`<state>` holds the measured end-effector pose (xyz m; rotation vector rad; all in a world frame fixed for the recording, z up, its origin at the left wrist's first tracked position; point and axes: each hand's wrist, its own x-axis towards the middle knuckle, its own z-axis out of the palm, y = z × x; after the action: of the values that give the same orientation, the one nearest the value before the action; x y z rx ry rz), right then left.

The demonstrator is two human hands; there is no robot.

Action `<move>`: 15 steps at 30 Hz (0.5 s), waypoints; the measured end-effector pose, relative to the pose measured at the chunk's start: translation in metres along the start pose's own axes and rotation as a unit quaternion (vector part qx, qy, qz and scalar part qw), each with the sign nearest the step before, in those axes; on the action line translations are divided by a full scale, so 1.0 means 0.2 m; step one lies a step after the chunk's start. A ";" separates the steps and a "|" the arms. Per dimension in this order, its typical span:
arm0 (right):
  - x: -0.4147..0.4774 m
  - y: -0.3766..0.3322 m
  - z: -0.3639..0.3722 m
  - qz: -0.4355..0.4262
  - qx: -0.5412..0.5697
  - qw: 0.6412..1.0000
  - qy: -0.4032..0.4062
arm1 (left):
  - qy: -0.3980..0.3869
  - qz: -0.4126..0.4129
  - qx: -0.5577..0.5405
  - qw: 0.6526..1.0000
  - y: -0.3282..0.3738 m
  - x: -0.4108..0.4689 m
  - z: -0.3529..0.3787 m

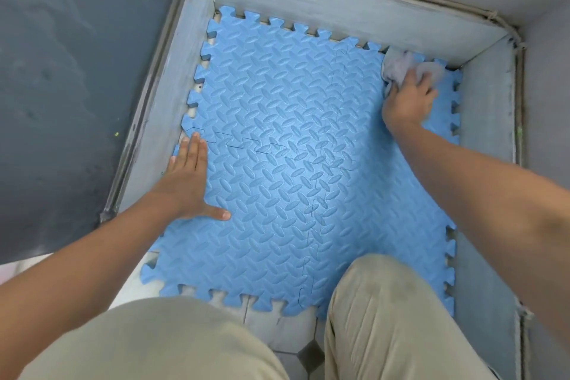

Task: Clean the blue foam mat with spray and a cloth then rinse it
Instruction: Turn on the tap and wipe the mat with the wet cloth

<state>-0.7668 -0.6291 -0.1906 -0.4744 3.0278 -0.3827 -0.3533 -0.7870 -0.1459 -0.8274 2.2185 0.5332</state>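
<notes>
The blue foam mat (287, 163), made of interlocking tiles with a ribbed pattern, lies flat on the floor and fills most of a low-walled corner. My left hand (188, 182) presses flat on the mat's left edge, fingers straight and thumb spread. My right hand (407, 99) reaches to the far right corner and grips a crumpled grey cloth (401, 66) against the mat. No spray bottle is in view.
Low grey walls (324, 6) enclose the mat at the back, left and right. A dark grey surface (71, 71) lies beyond the left wall. My knees in beige trousers (385, 318) are at the mat's near edge, the right one on the mat, with pale tiles (277, 330) between them.
</notes>
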 end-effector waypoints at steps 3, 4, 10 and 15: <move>-0.13 -0.49 0.12 -0.105 0.001 0.994 -0.022 | 0.009 0.007 -0.004 1.000 -0.01 0.01 0.01; -0.21 -0.65 0.15 -0.157 -0.003 0.987 -0.039 | 0.013 0.008 -0.004 1.000 -0.01 0.01 0.02; -0.57 -1.24 0.29 -0.371 0.005 0.920 -0.128 | 0.040 0.014 -0.010 0.999 -0.04 0.02 0.04; -0.65 -0.80 0.23 -0.536 0.008 0.833 -0.139 | 0.060 0.020 -0.027 0.998 -0.05 0.03 0.06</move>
<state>-0.5910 -0.7476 -0.1923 -1.9883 2.1648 -0.3069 -0.3433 -0.7901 -0.1596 -0.8653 2.3427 0.5778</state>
